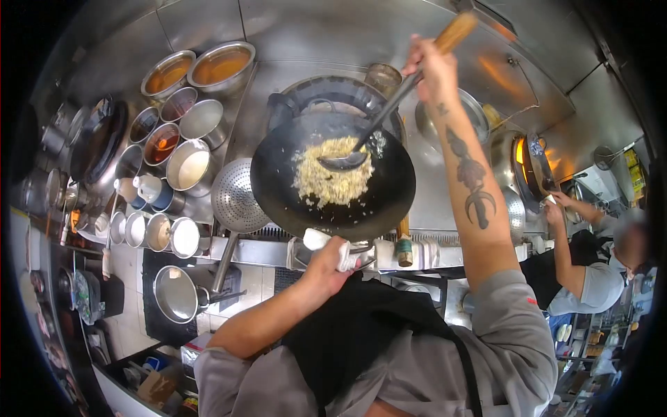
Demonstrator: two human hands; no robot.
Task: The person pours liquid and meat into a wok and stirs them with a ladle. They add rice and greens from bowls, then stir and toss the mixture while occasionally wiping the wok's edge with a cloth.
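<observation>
A large black wok (pixel 278 167) sits tilted over the burner ring, with fried rice (pixel 326 184) mixed with yellow bits in its middle. My left hand (pixel 330 264) is closed round a white cloth (pixel 316 240) at the wok's near edge, where the wok's handle is. Raised at the upper right, my right hand (pixel 432 66) grips the ladle (pixel 389 108) by its shaft, below the wooden end. The ladle's bowl rests on the rice.
Left of the wok lie a perforated strainer (pixel 240 194) and several metal pots of sauces and seasonings, such as a white one (pixel 189 167). Two bowls of orange liquid (pixel 221 67) stand behind. At the right a co-worker (pixel 590 271) works near a flaming wok (pixel 531 163).
</observation>
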